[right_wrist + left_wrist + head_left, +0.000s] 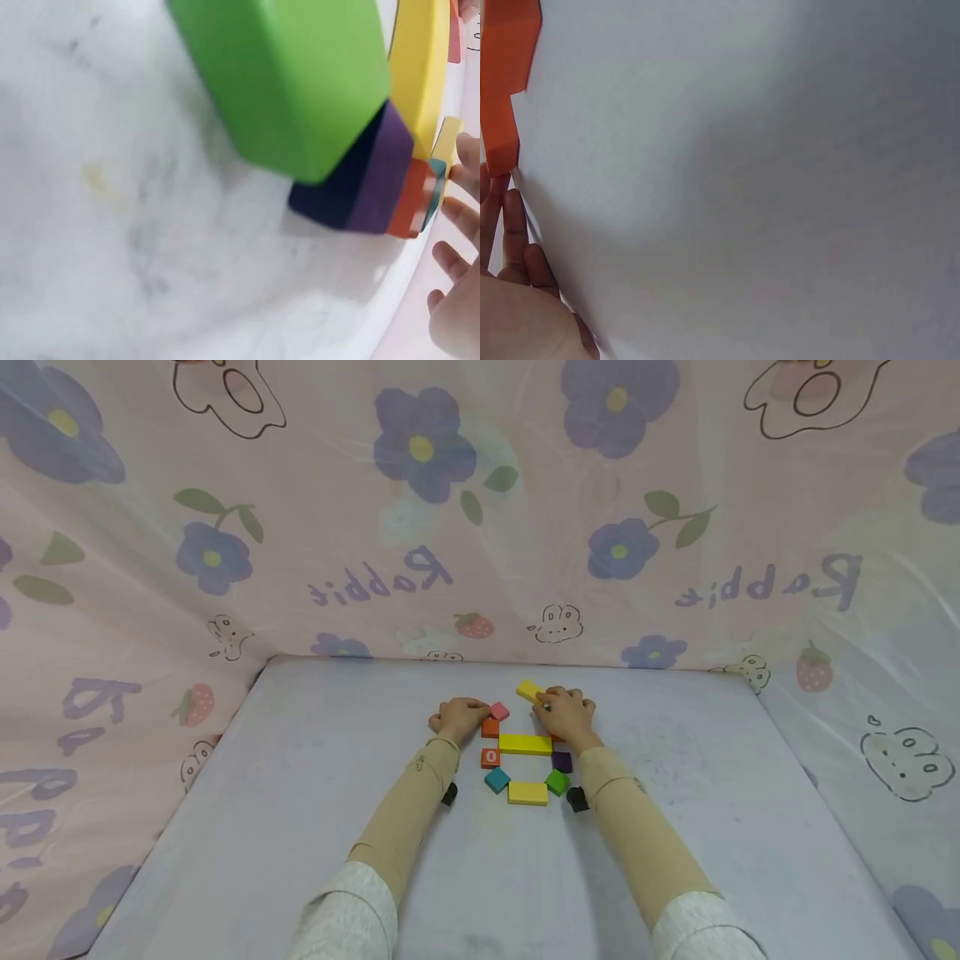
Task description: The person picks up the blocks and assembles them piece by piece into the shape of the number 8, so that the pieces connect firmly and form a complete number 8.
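My left hand (460, 718) is at the upper left of a ring of coloured blocks, its fingertips touching the corner of a tilted pink block (499, 711). In the left wrist view its fingers (514, 232) lie beside an orange block (499, 135). At the upper right, my right hand (566, 714) holds the right end of a slanted yellow block (528, 691). A teal block (434, 193) shows near its fingers in the right wrist view, beside an orange block (411, 199). The hand partly covers that area in the head view.
A long yellow block (525, 744) crosses the ring's middle. Below are an orange block marked 0 (491, 758), a purple block (562, 762), a blue block (497, 780), a green block (557, 782) and another yellow block (528, 793). Patterned curtains (480, 527) surround the white table (300, 827).
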A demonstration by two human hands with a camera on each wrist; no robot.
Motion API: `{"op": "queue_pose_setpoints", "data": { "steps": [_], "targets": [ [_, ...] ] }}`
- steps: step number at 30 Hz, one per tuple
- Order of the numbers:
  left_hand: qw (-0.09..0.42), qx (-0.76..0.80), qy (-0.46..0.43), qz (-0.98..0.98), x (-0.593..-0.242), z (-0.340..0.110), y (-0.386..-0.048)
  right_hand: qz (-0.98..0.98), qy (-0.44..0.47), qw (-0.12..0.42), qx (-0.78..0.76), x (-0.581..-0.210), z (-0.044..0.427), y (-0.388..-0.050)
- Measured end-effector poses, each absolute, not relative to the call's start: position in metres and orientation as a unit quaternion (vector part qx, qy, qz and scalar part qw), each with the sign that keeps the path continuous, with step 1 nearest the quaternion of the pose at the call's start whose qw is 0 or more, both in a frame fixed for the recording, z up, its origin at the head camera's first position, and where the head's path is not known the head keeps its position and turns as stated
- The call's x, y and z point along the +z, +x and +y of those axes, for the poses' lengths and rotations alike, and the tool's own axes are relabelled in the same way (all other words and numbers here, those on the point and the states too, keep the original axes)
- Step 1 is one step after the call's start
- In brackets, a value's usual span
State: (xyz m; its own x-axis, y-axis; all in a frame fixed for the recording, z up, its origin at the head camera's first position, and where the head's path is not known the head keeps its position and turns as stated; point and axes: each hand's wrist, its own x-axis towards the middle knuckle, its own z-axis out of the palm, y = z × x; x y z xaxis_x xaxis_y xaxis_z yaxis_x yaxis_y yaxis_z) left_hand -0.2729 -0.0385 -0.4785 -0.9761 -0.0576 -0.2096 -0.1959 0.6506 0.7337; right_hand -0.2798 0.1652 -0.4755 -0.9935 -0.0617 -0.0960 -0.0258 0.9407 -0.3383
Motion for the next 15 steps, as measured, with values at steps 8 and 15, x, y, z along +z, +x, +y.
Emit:
{"op": "queue_pose_setpoints", "data": {
  "steps": [8,15],
  "targets": [
    [0.088,0.403,-0.073,0.908,-0.4797,-0.0375,-0.2736,0.985,-0.088,0.055,-0.141,-0.4742,0.1711,-0.2760],
    [0.090,0.395,-0.075,0.911,-0.4795,-0.0372,-0.2736,0.978,-0.127,0.060,-0.153,-0.4768,0.1739,-0.2743]
  ]
}}
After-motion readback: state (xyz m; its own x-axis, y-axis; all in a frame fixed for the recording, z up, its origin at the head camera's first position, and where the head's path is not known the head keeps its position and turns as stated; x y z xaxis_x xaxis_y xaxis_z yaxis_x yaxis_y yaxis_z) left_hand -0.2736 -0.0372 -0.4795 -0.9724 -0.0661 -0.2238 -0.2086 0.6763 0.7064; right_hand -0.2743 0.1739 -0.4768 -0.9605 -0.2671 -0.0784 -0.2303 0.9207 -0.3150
